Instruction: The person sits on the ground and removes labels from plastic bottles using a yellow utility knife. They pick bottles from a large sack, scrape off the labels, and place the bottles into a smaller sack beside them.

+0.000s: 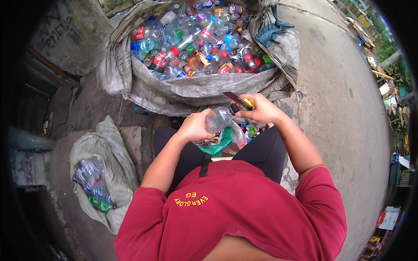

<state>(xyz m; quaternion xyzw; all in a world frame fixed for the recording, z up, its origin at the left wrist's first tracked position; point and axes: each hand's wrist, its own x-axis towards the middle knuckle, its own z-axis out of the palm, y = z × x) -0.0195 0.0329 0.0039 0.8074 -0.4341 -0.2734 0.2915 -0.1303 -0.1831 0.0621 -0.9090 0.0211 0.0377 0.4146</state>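
My left hand (197,125) is wrapped around the body of a clear plastic bottle (220,120), which carries no visible label. Its black cap (233,109) points up and to the right. In my right hand (263,109) is a knife with a yellow handle (247,102) and a dark, wide blade (233,97), which points up and left above the cap. The thumb of that hand is at the cap; whether it presses on it I cannot tell. Between my knees, below the bottle, are a green plastic bag (225,138) and many loose bottle caps (251,132).
A large woven sack (209,86) full of mixed plastic bottles (196,42) lies open in front of me. To my left stands a smaller woven sack (107,143) holding clear bottles and a green bottle (98,204). A concrete wall (75,36) rises at the far left; cardboard and scrap (390,88) line the far right.
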